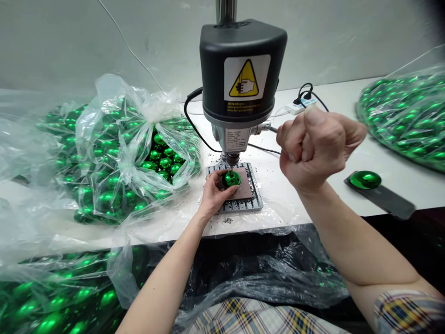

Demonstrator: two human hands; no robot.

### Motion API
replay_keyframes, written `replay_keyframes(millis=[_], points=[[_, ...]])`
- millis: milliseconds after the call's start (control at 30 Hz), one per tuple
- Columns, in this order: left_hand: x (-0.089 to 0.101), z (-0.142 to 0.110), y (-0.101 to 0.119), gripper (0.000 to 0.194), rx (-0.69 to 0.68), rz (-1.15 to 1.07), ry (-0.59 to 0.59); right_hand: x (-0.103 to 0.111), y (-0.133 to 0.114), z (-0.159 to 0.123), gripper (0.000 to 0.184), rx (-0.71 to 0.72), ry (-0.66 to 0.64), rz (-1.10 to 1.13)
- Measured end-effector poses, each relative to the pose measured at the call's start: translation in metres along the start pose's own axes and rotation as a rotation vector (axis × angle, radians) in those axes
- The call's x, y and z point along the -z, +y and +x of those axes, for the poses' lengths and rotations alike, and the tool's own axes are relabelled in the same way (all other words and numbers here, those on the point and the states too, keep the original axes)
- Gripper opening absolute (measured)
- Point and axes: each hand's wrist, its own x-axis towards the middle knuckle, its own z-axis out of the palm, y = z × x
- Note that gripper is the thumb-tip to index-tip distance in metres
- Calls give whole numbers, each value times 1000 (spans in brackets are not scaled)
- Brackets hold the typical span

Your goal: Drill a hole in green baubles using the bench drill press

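Head view: your left hand (pixel 212 194) pinches a green ball (pixel 236 182) on the board (pixel 245 191) under the drill press (pixel 239 41), near the bench's (pixel 278 183) front edge; your right hand's (pixel 313 146) grip is fisted round the lever (pixel 271 128).

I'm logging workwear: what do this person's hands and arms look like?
The left hand and right hand are ungloved, the forearms bare. A plaid sleeve, white with yellow, dark blue and red, ends near the right elbow; no left sleeve shows. A thin band, apparently a ring, is on the left hand.
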Motion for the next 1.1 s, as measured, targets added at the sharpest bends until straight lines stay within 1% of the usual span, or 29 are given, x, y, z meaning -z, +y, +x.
replay_keyframes(millis=[133,300,500,667,867,967,1033,1100], points=[[-1,0,-1,58,2,-15,-5,5,2,-6,56,25,-43,8],[-1,0,0,58,3,-36,0,11,10,-14,50,118,-65,2],[-1,-1,1,56,-13,24,10,17,14,-19,53,173,-112,8],[-1,-2,2,57,0,-24,5,21,20,-24,55,196,-124,-4],[-1,-1,3,58,4,-23,4,26,26,-30,55,228,-145,-22],[-2,-1,1,58,6,-30,5,21,22,-24,55,225,-142,14],[-2,-1,1,58,5,-25,4,14,17,-11,56,182,-112,51],[-1,0,1,58,10,-14,1,4,13,7,55,112,-59,82]])
